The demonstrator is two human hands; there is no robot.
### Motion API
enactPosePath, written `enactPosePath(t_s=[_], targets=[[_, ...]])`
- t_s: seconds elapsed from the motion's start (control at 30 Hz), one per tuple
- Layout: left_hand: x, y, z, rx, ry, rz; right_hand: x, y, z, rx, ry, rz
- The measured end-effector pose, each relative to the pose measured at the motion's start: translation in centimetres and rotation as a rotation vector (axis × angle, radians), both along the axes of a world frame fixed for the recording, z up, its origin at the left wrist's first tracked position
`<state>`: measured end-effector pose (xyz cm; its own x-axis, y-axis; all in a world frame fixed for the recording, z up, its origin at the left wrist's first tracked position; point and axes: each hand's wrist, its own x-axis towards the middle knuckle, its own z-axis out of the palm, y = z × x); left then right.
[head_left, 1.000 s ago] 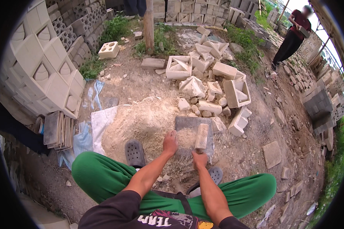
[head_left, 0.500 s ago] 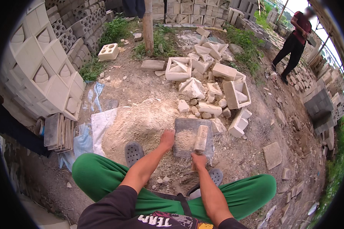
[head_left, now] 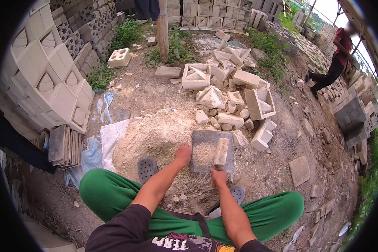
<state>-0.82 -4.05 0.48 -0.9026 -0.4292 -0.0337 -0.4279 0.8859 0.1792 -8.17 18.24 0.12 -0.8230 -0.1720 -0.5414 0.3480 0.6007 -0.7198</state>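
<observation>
My right hand is closed round the handle of a dusty mallet, whose thick head rests over the right part of a dark flat slab. Pale crushed grit lies on the slab, left of the mallet head. At the slab's left edge my left hand is closed, its fingers curled; whatever it may hold is hidden. Beside that hand, a big heap of pale crushed grit spreads over a white sheet.
Broken pale blocks are piled beyond the slab. Patterned blocks form a wall at left, near stacked thin boards. A wooden post stands behind. At far right, a person in a dark red shirt walks past grey blocks.
The person at the far right has stepped further right, legs now in a wide stride. My two hands, the mallet and the slab look unmoved.
</observation>
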Motion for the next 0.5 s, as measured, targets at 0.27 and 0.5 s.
enactPosePath(t_s=[0.27, 0.5], targets=[[0.3, -1.1, -0.8, 0.131, 0.009, 0.05, 0.4, -0.5, -1.7, 0.183, 0.232, 0.047], [-3.6, 0.3, 2.5, 0.354, 0.142, 0.132, -1.6, 1.5, -3.0, 0.093, 0.145, 0.002]])
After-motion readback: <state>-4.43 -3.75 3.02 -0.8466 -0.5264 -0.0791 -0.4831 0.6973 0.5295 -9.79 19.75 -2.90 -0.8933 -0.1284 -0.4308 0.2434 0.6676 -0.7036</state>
